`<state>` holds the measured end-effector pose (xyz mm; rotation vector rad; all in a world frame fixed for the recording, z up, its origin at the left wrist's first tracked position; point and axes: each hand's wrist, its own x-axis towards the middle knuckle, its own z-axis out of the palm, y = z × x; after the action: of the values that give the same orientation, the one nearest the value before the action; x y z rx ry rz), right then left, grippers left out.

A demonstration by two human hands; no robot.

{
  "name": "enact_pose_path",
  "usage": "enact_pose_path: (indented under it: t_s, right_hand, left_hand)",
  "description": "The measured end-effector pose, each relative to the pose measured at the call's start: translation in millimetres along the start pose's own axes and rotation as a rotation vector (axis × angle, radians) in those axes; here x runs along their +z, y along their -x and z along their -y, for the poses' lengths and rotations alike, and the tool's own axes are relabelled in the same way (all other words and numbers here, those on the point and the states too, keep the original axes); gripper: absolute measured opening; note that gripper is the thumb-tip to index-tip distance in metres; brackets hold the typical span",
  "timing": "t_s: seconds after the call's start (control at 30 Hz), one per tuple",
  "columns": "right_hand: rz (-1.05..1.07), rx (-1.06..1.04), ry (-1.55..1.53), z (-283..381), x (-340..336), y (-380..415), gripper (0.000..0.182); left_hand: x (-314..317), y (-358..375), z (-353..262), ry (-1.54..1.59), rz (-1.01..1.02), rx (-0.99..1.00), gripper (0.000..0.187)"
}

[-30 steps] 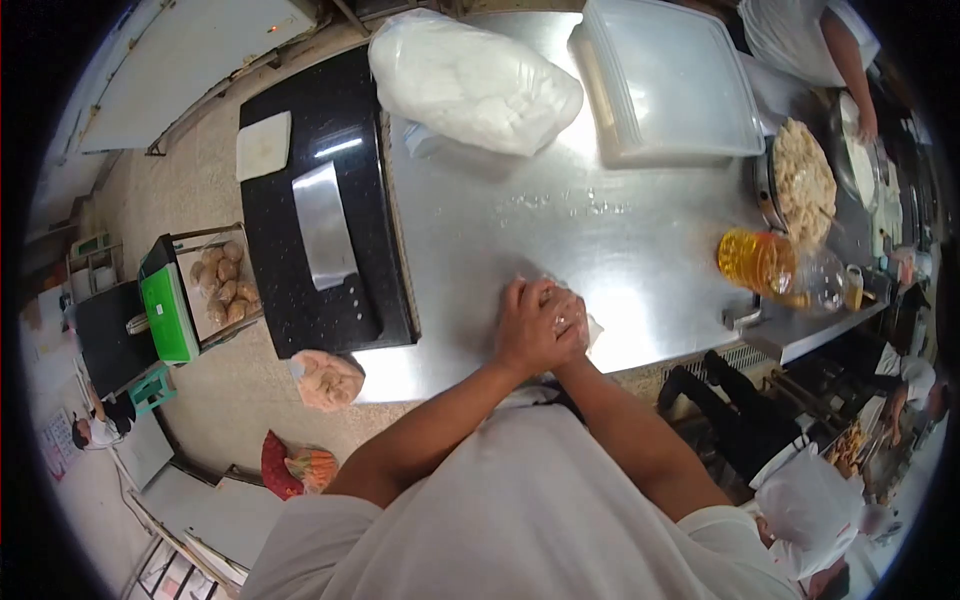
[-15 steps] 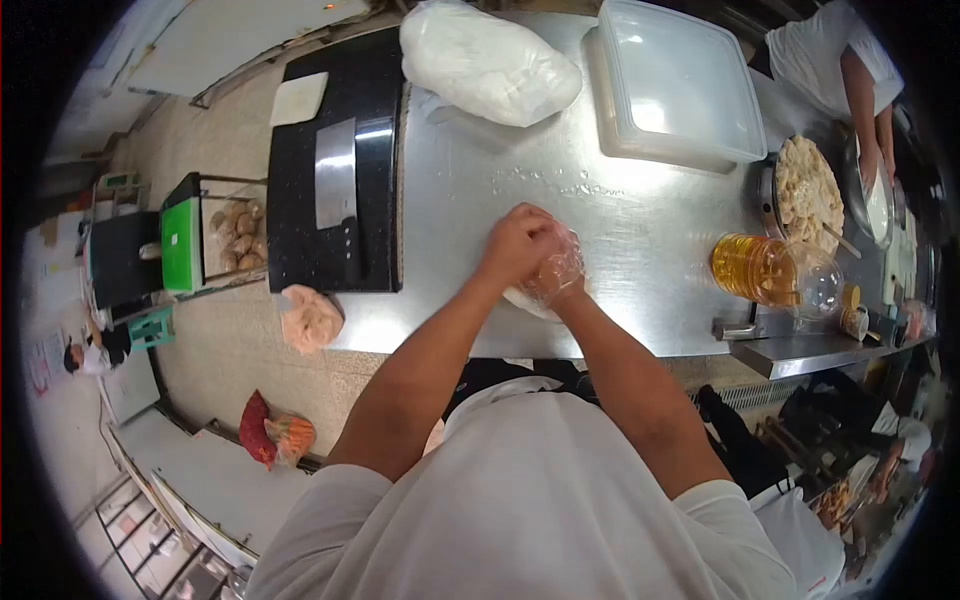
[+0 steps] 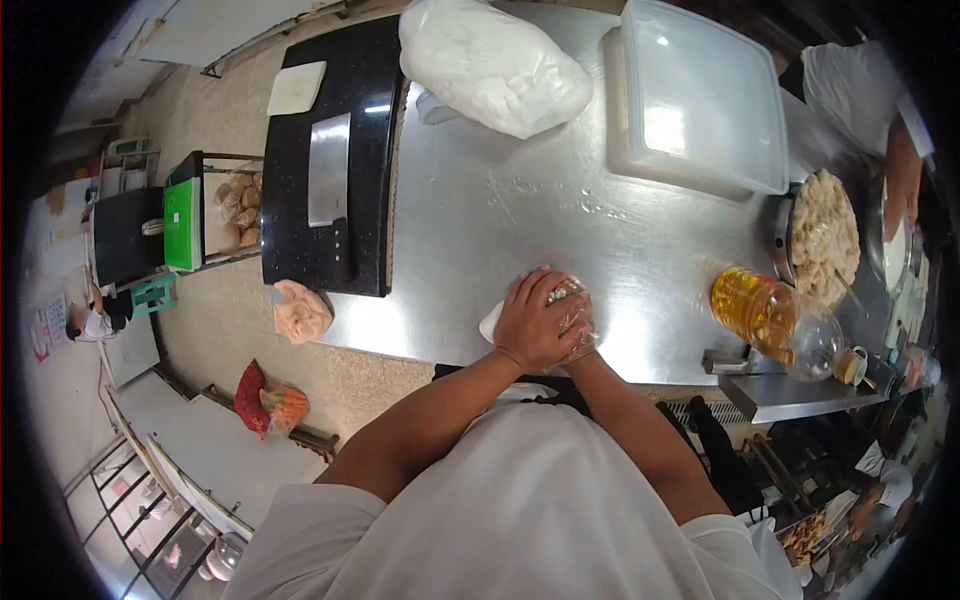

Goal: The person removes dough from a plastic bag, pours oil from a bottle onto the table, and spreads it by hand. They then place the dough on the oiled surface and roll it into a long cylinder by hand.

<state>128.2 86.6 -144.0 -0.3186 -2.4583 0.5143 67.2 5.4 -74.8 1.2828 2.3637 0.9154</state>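
My left hand (image 3: 540,322), bare, lies over my right hand (image 3: 578,300) with its fingers extended. A clear plastic glove covers my right hand, whose fingers are mostly hidden beneath the left. Both hands rest on a smooth white lump that looks like dough (image 3: 489,324); only its left edge shows. The lump sits on the steel table (image 3: 460,240) close to the front edge.
At the back are a filled white plastic bag (image 3: 495,65) and a lidded plastic container (image 3: 705,95). A cleaver (image 3: 329,170) lies on the black surface (image 3: 290,210). An oil bottle (image 3: 752,305) and a filled pan (image 3: 825,235) stand right, near another person's hand (image 3: 900,205).
My hands have come closer to the table's front edge. My left hand, formerly bent at the gloved hand's fingers, now lies flat across it. The whole view has shifted slightly.
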Motion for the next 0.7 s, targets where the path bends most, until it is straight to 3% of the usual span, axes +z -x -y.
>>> enact_pose_path:
  t_s: [0.07,0.17,0.47,0.53,0.57,0.67,0.7]
  right_hand:
    - [0.163,0.078,-0.029,-12,-6,-5,0.033]
    - [0.239,0.117,0.029,-29,-12,-8,0.033]
    - [0.190,0.084,0.628,-26,-33,-15,0.034]
    - [0.496,0.654,0.243,-28,-28,-7,0.033]
    - [0.072,0.807,-0.452,-14,-46,-16,0.028]
    - [0.205,0.837,-0.496,45,-43,-44,0.023]
    - [0.168,0.754,-0.422,50,-11,-25,0.024]
  left_hand:
    - [2,-19,6,-0.056,0.096,0.072,0.045]
    - [9,-39,8,-0.029,0.091,0.140,0.045]
    - [1,-62,15,0.170,-0.027,0.327,0.050]
    - [-8,-59,24,0.645,0.126,-0.081,0.055]
    - [-18,-58,29,0.772,0.221,-0.259,0.058]
    - [-55,-40,51,0.842,0.311,-0.291,0.058]
    - [-58,-30,59,0.842,0.322,-0.298,0.058]
